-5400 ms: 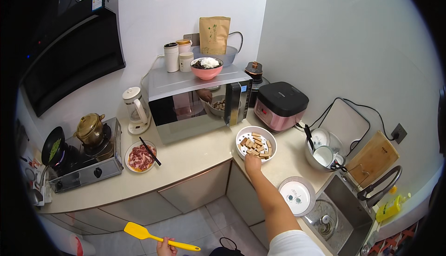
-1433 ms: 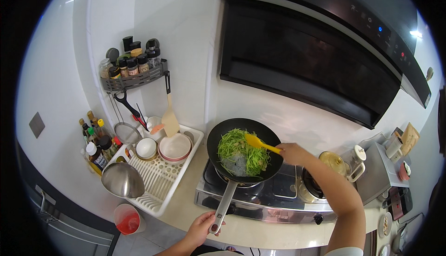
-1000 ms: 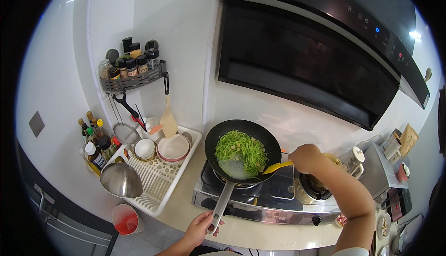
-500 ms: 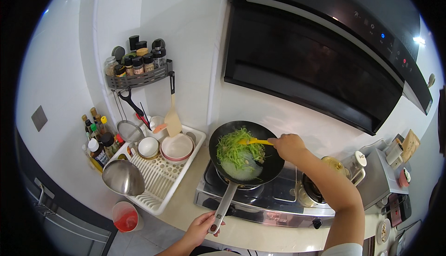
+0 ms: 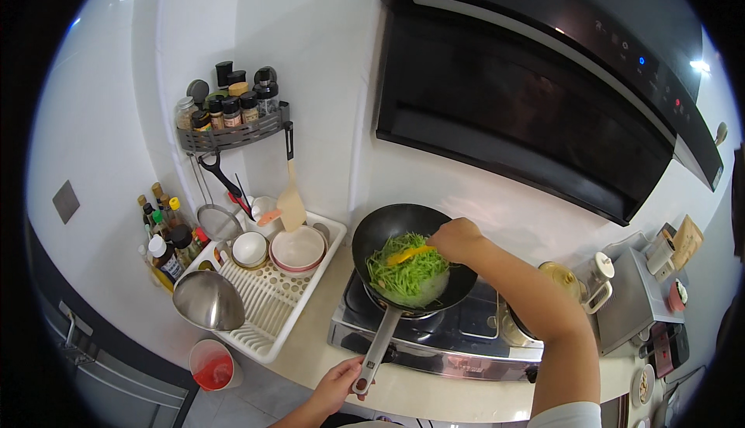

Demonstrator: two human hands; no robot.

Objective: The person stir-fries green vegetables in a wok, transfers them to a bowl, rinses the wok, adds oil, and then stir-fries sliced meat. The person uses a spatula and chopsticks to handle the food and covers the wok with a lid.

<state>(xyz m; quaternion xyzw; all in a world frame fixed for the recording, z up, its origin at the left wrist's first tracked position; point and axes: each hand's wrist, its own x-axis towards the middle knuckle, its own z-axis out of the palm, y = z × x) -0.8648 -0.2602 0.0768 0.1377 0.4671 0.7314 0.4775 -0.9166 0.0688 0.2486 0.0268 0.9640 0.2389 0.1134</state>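
Note:
On the left burner of the gas stove [image 5: 458, 354] sits a black wok [image 5: 376, 226] with a long grey metal handle [image 5: 379, 346]. My left hand [image 5: 338, 384] is closed round the end of that handle, at the counter's front edge. Thin green shreds of vegetable [image 5: 407, 279] lie in the wok, with some pale liquid at their near right side. Over the wok's far right rim, my right hand [image 5: 456, 240] grips a yellow spatula [image 5: 411, 255]. Its working end is against the shreds; my fingers hide most of its handle.
Left of the stove stands a white dish rack [image 5: 272, 335] with bowls and a steel basin [image 5: 208, 298]. Sauce bottles [image 5: 167, 257] crowd the wall corner, below a spice shelf [image 5: 237, 135]. A black range hood [image 5: 528, 102] overhangs the stove. Glass jugs [image 5: 597, 277] stand at right.
My right hand has moved left with the spatula, over the wok. The green shreds have shifted toward the wok's near side and are heaped differently. My left hand keeps its hold on the handle.

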